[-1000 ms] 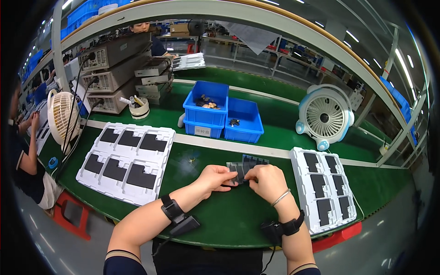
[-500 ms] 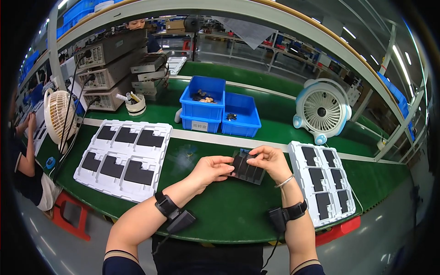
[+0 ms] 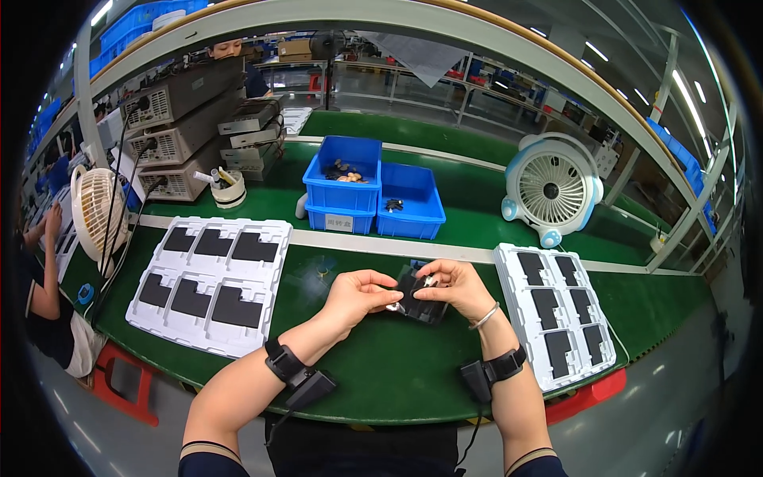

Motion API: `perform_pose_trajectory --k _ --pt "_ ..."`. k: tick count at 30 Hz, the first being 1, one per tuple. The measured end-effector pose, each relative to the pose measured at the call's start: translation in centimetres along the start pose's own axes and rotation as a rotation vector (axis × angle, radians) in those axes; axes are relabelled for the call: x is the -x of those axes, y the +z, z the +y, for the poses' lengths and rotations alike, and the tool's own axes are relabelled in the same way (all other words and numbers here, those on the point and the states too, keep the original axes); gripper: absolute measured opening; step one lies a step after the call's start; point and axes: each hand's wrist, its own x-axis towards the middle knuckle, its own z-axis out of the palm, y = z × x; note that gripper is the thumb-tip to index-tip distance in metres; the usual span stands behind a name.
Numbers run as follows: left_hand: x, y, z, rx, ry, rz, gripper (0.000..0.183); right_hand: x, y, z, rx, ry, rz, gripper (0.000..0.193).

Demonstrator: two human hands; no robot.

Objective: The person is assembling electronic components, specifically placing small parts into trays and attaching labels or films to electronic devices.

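Left hand [image 3: 354, 300] and right hand [image 3: 459, 288] pinch a dark flat piece [image 3: 427, 311], near edge slanting down-right, long axis unclear.

The held dark piece [image 3: 427, 311] looks like smooth plastic with a slight gloss, while the flat black pieces [image 3: 238, 307] set in smooth, moulded white plastic trays [image 3: 171, 322] appear matt. The blue bins [image 3: 340, 197] are smooth, faintly shiny plastic, the white-and-blue fan [image 3: 551, 191] glossier plastic, and the green tabletop [image 3: 373, 374] smooth with a soft sheen. The bracelet [image 3: 485, 316] looks like polished metal, the stacked instrument cases [image 3: 184, 95] dull metal, and the navy sleeves [image 3: 211, 461] matt cloth.
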Motion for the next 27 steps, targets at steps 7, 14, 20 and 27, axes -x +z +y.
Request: perform_pose_trajectory --k 7,14,20,27 --pt "0.1 0.1 0.4 0.106 0.040 -0.062 0.035 0.0 -1.1 0.2 -0.003 -0.056 0.045 0.022" --pt "0.4 0.0 0.9 0.102 0.036 -0.038 0.035 -0.4 -1.1 0.8 0.062 -0.121 0.083 0.020" --pt "0.4 -0.1 0.6 0.082 0.044 -0.011 0.032 -0.1 -1.1 0.4 0.002 -0.099 0.164 0.018" --pt "0.1 -0.3 0.5 0.070 -0.021 0.033 0.022 -0.3 -5.7 2.2 0.460 -0.125 0.364 0.017"
